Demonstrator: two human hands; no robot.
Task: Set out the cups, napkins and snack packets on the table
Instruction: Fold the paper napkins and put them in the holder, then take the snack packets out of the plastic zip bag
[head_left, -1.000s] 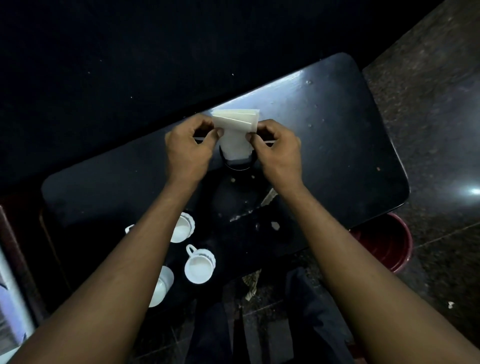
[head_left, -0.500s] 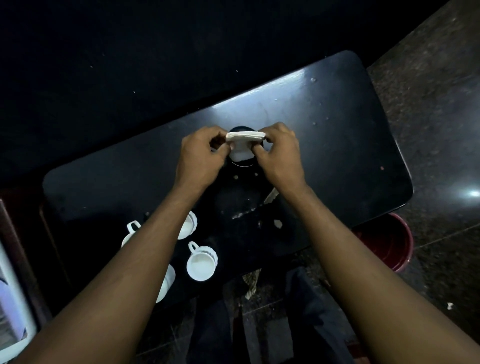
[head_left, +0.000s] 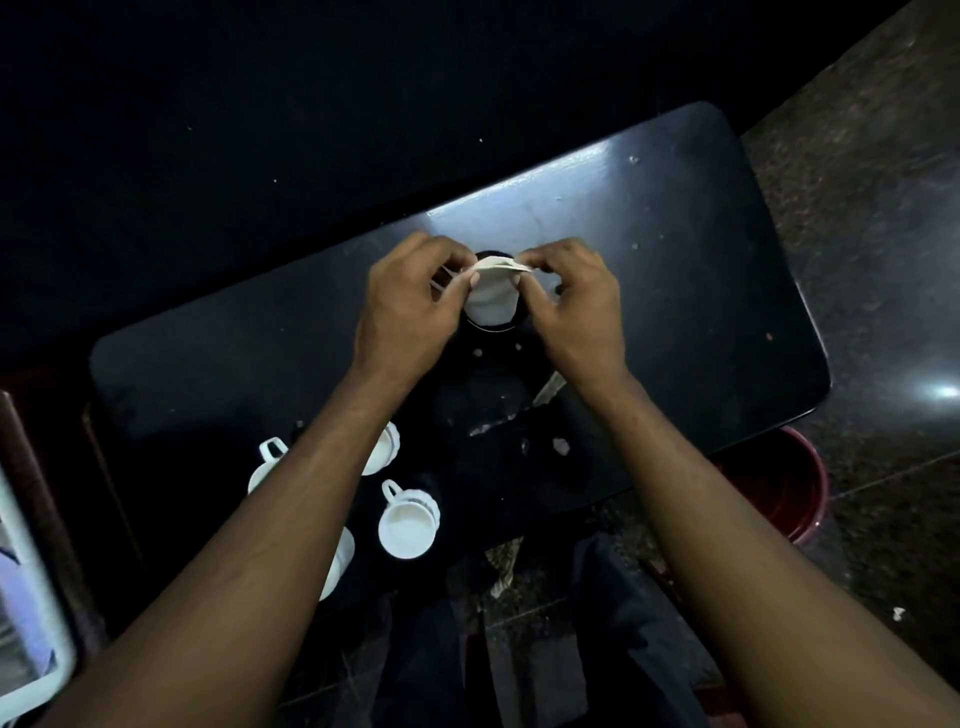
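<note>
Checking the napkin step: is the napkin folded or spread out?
Folded: left hand and right hand pinch the napkin as a narrow layered strip.

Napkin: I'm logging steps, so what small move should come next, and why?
Probably ease the napkin deeper into the dark holder: the left hand and right hand both pinch its folded top edge, and its lower part already sits inside.

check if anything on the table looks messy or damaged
Yes: the table has a pale scraped streak near its front edge, a small white scrap beside it and scattered specks. No spill shows; the one cup in clear view stands upright.
</note>
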